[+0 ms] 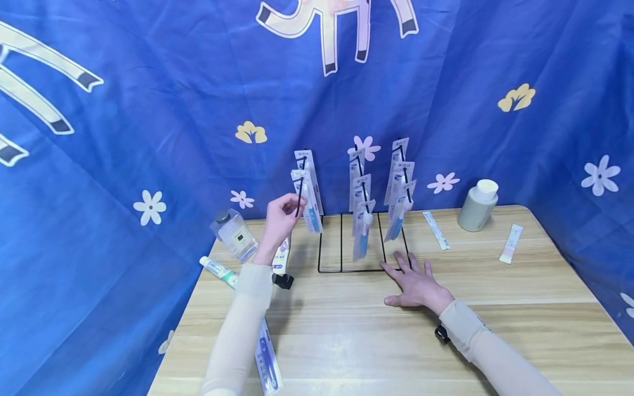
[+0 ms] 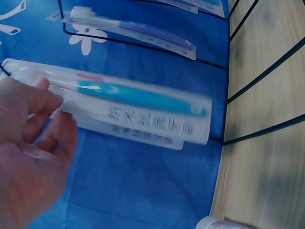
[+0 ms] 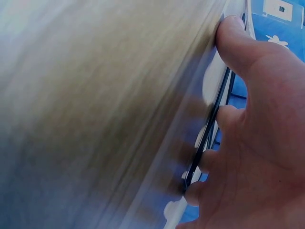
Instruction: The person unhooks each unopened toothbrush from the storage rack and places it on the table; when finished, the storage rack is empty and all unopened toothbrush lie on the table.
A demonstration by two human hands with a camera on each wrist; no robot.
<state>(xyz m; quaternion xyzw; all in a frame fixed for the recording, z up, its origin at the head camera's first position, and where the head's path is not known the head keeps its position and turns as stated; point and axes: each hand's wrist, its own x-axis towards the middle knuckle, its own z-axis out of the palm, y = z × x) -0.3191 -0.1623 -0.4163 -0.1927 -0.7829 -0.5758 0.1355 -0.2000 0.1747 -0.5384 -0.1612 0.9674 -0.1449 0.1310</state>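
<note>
My left hand (image 1: 283, 220) is at the left hook of a black wire display rack (image 1: 342, 242). In the left wrist view, its thumb and fingers pinch the edge of a packaged toothbrush (image 2: 143, 100) with a turquoise handle. Another packaged toothbrush hangs behind that one, mostly covered. Over the front right corner of the rack's base, my right hand (image 1: 415, 283) lies with its fingers spread, fingertips at the base wire. More packaged toothbrushes (image 1: 363, 231) hang from the middle hook, and others (image 1: 400, 198) from the right hook.
Left of the rack are a clear bottle (image 1: 238, 236) with a dark cap, a toothpaste tube (image 1: 218, 270) and a packaged toothbrush (image 1: 267, 360). To the right stand a grey jar (image 1: 477, 206) with a white lid and two slim packets (image 1: 436, 230). A blue patterned curtain (image 1: 198, 110) hangs behind the wooden table (image 1: 346, 330).
</note>
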